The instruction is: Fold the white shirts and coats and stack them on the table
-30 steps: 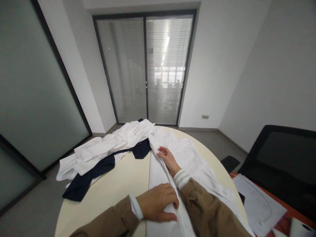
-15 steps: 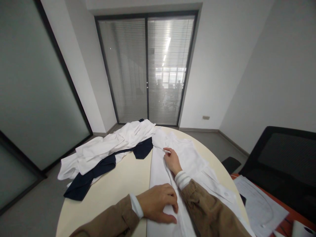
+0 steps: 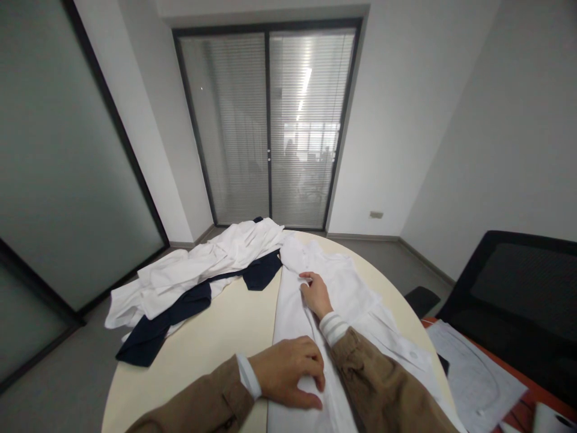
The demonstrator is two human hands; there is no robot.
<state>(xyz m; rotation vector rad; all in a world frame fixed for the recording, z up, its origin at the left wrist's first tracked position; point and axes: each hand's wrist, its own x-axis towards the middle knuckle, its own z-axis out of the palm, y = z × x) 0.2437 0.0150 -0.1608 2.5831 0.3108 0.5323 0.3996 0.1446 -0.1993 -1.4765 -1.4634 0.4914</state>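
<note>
A white shirt (image 3: pixel 288 319) lies lengthwise on the round table under both my hands, with a long folded edge running down its middle. My left hand (image 3: pixel 288 370) rests on the near part of the shirt. Its fingers are bent, and a gap shows between the thumb and index fingertip. Farther up, my right hand (image 3: pixel 316 296) has thumb and index finger at the folded edge, pinching the cloth; the fingertips' contact is partly hidden. My right forearm covers part of the shirt's near right side.
Crumpled white garments (image 3: pixel 211 258) and dark navy cloth (image 3: pixel 171 322) lie along the left side of the cream table (image 3: pixel 216 349). On the right are a black mesh chair (image 3: pixel 514 300) and papers (image 3: pixel 473 367) on a red surface. A glass door with blinds (image 3: pixel 306 132) stands behind.
The far left edge of the shirt has shifted slightly to the right, showing a little more of the navy cloth's end. Both hands have hardly moved.
</note>
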